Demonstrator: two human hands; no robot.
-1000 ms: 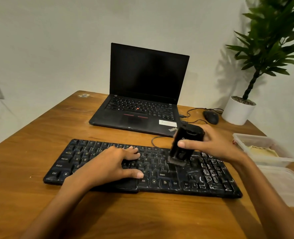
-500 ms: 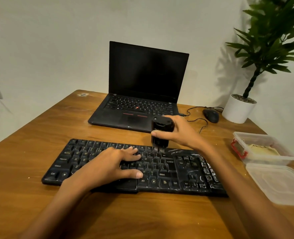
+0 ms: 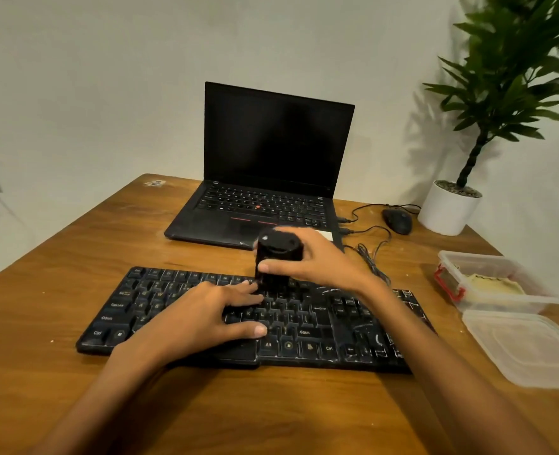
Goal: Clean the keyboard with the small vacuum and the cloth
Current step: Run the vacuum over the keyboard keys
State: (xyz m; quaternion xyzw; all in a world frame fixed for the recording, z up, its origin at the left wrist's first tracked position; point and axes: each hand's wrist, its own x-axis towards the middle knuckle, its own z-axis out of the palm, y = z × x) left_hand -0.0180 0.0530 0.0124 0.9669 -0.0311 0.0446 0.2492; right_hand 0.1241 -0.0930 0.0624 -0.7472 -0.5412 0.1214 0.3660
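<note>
Head view, wooden desk (image 3: 74, 405): black keyboard (image 3: 307, 326) lies across the middle, flecked with pale marks at its right end; left hand (image 3: 202, 320) rests flat on its centre keys, fingers spread and grasping nothing. Right hand (image 3: 321, 261) is wrapped around the small black vacuum (image 3: 276, 257), held upright, base on the upper key rows. Behind: open laptop (image 3: 271, 165), mouse (image 3: 398, 221), potted plant (image 3: 452, 205); at right, clear container (image 3: 481, 280) beside its lid (image 3: 527, 349).

Left hand (image 3: 202, 318): palm down, fingers (image 3: 248, 289) spread flat, thumb extended to the right, forearm angled in from lower left. Right hand (image 3: 321, 261): fingers curled in a grip, thumb in front, wrist raised, forearm from lower right.
</note>
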